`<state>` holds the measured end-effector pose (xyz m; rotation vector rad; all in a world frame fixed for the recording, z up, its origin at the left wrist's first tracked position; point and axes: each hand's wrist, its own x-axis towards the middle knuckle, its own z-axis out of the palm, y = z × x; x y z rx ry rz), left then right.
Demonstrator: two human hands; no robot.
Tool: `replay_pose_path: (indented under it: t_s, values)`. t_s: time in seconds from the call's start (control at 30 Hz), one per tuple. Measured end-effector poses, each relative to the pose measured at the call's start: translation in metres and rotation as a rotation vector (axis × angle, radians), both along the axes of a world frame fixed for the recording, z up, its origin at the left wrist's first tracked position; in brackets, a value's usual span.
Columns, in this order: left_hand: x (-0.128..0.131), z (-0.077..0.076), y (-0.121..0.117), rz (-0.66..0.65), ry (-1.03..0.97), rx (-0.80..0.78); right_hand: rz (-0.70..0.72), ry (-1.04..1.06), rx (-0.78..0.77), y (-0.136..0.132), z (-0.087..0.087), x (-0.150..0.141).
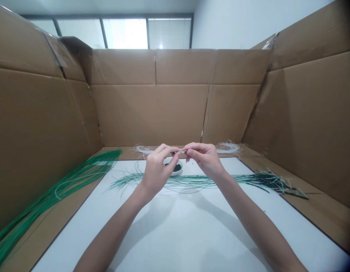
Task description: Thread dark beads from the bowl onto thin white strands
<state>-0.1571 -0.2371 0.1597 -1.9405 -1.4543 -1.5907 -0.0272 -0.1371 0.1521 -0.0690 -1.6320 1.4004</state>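
My left hand (158,166) is raised over the far part of the white board, its thumb and fingers pinched together. Facing it at the same height, my right hand (205,158) pinches too. Between the fingertips shows a small thin piece (184,151), dark and pale in colour, too small to name. Just below and behind the hands stands a small white bowl (179,173) of tiny dark grains or beads, partly covered by my left hand. Beneath both hands, thin green strands (191,183) run across the board, thickening into dark ends (269,180) at the right.
A long bundle of green strands (50,200) lies along the left side. Coiled white strands (229,148) lie at the back. Cardboard walls (149,113) enclose the white board (175,234) at the back, left and right. A few dark specks dot the board.
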Motion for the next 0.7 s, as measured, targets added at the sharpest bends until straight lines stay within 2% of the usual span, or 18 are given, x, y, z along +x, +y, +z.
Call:
replay_pose_path:
  t_s: [0.2, 0.7]
  values:
    - [-0.0010, -0.0021, 0.0012, 0.022, 0.048, 0.050, -0.039, -0.007, 0.018, 0.0010, -0.0010, -0.0006]
    - [-0.0015, -0.0015, 0.0012, 0.039, 0.096, 0.079, -0.036, -0.006, 0.013, 0.0012, -0.0017, -0.0012]
